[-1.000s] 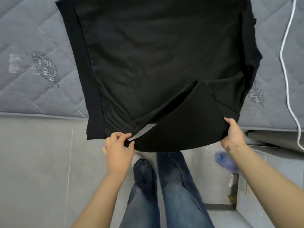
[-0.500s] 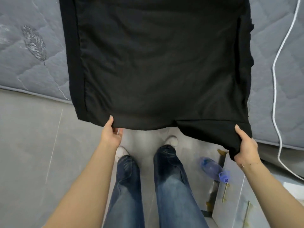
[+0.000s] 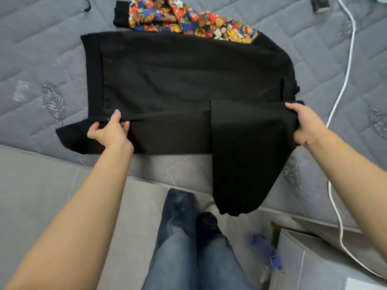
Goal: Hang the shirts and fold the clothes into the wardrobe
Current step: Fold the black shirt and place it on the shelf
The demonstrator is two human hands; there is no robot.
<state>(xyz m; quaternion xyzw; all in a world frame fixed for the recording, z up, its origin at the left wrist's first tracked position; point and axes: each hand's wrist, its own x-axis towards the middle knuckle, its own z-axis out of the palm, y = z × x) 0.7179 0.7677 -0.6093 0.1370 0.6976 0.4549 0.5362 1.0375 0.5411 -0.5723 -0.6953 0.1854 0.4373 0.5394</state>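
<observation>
Both hands were clenched on the near fold of the black garment (image 3: 188,80): the left hand (image 3: 110,130) pinched the doubled edge between thumb and curled fingers, and the right hand (image 3: 305,124) gripped the opposite end of that fold, fingers wrapped over the cloth. That garment lay spread flat on the grey quilted mattress (image 3: 41,59), covering most of its middle, with a ribbed band running down its left side. One black sleeve (image 3: 240,164) hung from the garment's near right part, over the mattress edge and down toward the floor.

Past the far edge of the black garment, and partly tucked under it, lay a colourful teddy-bear print garment (image 3: 188,19). To the right of the black garment a white cable (image 3: 343,84) snaked down the mattress and off its edge. At the far right corner beyond the garment sat a small dark object (image 3: 318,4), too small to identify.

Below the garment, off the mattress, stood the person's legs in blue jeans (image 3: 188,248) on the grey tiled floor (image 3: 41,206). Right of the jeans a blue plastic bottle (image 3: 263,248) lay beside a grey cabinet (image 3: 324,258).
</observation>
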